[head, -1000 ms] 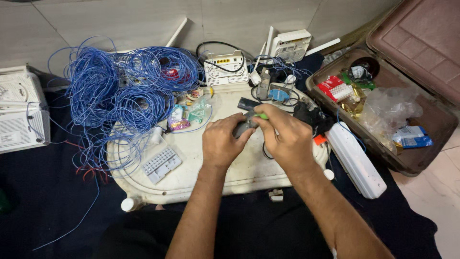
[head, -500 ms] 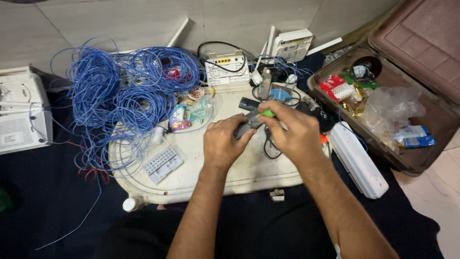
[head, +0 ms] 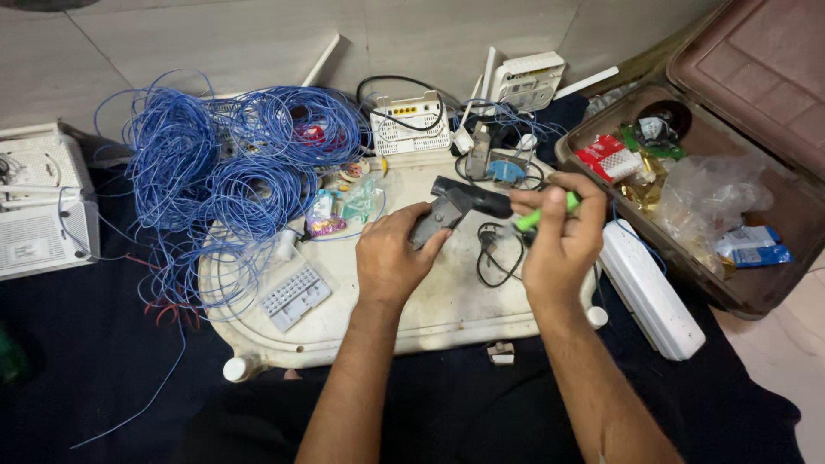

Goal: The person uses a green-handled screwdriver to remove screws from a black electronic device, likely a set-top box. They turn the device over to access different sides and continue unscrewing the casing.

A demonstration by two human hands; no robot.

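- Far left: white plastic router boxes (head: 39, 215) stacked on the dark blue cloth (head: 103, 378), well apart from the hands.
- Next over: big tangled heap of thin blue wire (head: 215, 163), spilling across the left end of the oval white plastic bench (head: 430, 318).
- Just below the wire: small grey keypad-like block (head: 295, 296) lying flat on the bench.
- Middle: left hand (head: 391, 258), fingers curled tight around the lower handle of the black crimping tool (head: 455, 206), held just above the bench top.
- Right of that: right hand (head: 559, 236), fingers pinching the tool's green-tipped handle (head: 541, 213) and pressed together around it.
- Under the tool: loop of thin black cable (head: 498, 258) resting on the bench.
- Behind the hands: white router with yellow ports (head: 411, 120) and another white box with an antenna (head: 526, 79).
- Right of the bench: long white rounded plastic case (head: 649, 292) on the cloth.
- Far right: open brown suitcase (head: 773, 292) with red packets, clear plastic bag and odd bits inside.
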